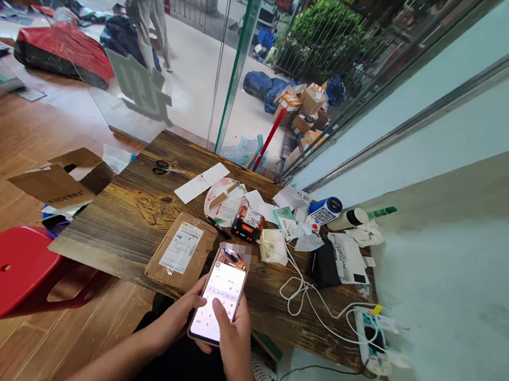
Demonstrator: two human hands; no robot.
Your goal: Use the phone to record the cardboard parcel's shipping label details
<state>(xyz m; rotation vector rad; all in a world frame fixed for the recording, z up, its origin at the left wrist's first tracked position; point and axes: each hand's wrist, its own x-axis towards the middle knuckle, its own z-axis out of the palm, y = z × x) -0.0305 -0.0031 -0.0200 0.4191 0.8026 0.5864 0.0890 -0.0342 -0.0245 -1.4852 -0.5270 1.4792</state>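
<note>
The left hand (182, 313) and right hand (234, 333) together cradle the phone (220, 287) by its long edges, thumbs over the lit screen, at the near edge of the table (113, 231) beside the parcel (181, 249). It looks light and stiff, its glass probably slick and breakable; those side edges seem the safest hold.

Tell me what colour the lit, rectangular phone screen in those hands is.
The lit phone screen is mostly white; see the head view.
</note>
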